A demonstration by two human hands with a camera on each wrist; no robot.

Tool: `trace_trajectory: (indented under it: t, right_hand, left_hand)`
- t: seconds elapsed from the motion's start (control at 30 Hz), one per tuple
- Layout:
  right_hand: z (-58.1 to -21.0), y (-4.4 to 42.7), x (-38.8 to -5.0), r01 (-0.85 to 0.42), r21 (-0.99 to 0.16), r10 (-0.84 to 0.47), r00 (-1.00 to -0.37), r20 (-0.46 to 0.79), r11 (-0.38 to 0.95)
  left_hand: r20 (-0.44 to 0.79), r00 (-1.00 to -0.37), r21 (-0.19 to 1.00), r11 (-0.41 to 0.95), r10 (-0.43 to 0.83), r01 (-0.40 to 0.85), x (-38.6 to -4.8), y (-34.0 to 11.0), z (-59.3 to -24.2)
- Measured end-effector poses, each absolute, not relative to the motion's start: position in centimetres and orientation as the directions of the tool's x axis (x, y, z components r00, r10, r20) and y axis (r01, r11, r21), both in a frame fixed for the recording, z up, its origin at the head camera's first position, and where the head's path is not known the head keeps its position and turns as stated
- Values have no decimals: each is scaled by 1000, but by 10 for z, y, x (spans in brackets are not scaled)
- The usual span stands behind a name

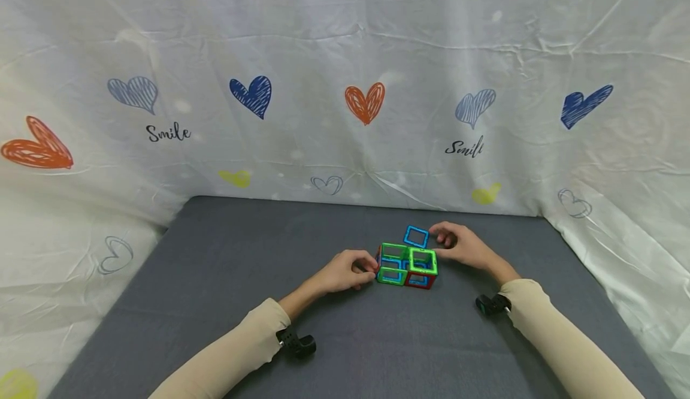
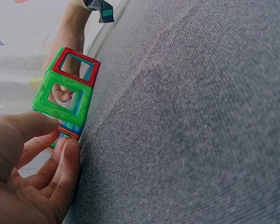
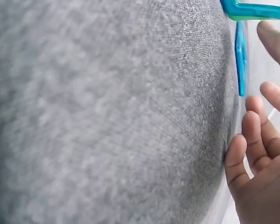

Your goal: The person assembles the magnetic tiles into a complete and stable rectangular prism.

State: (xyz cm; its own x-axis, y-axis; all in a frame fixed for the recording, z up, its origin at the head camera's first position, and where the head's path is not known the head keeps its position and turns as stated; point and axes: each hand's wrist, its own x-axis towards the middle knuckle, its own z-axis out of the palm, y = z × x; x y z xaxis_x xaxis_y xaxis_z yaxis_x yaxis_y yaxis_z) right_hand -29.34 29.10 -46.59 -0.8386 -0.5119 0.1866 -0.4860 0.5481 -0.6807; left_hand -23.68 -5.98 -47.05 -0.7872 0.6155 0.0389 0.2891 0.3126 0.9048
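Observation:
A low structure of square magnetic tiles [image 1: 392,276], with green, blue and red frames, stands on the table. My left hand [image 1: 345,270] is at its left end, thumb and fingers pinching the edge by a red tile [image 1: 378,257]. In the left wrist view, the left thumb lies by a green frame [image 2: 40,100], with the fingertips below it. To the structure's right, my right hand [image 1: 465,246] has its fingers spread and loosely bent, holding nothing. Behind the structure lies a single blue square tile [image 1: 406,235], close to the right fingertips. The right wrist view shows that blue tile [image 3: 241,60] edge-on.
A dark grey cloth covers the table [image 1: 242,243]. A white curtain [image 1: 302,141] printed with hearts hangs behind it and along both sides. Black wrist cameras are strapped on the left sleeve [image 1: 242,339] and the right sleeve [image 1: 550,321].

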Motion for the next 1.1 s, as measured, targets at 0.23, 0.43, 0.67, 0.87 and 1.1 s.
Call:
trace_trajectory:
  t: [0.23, 0.43, 0.67, 0.87, 1.1]
  right_hand:
    - [-465, 283, -299, -480, -676, -505, -844, 181, 559]
    - [-469, 279, -305, -479, -666, -496, -849, 183, 572]
    - [-471, 275, -308, -477, -674, -502, -846, 179, 564]
    - [-474, 273, -309, -450, -683, -487, -859, 155, 576]
    - [-476, 272, -310, -457, -671, -481, -861, 166, 584]
  left_hand:
    - [40, -788, 903, 315, 614, 291, -238, -60, -470]
    - [36, -786, 901, 320, 617, 292, -238, -60, -470]
    - [54, -778, 900, 307, 626, 309, -238, -59, -468]
    - [46, -783, 898, 317, 620, 304, -237, -59, -469]
    - [53, -784, 902, 308, 618, 304, -236, -59, -469]
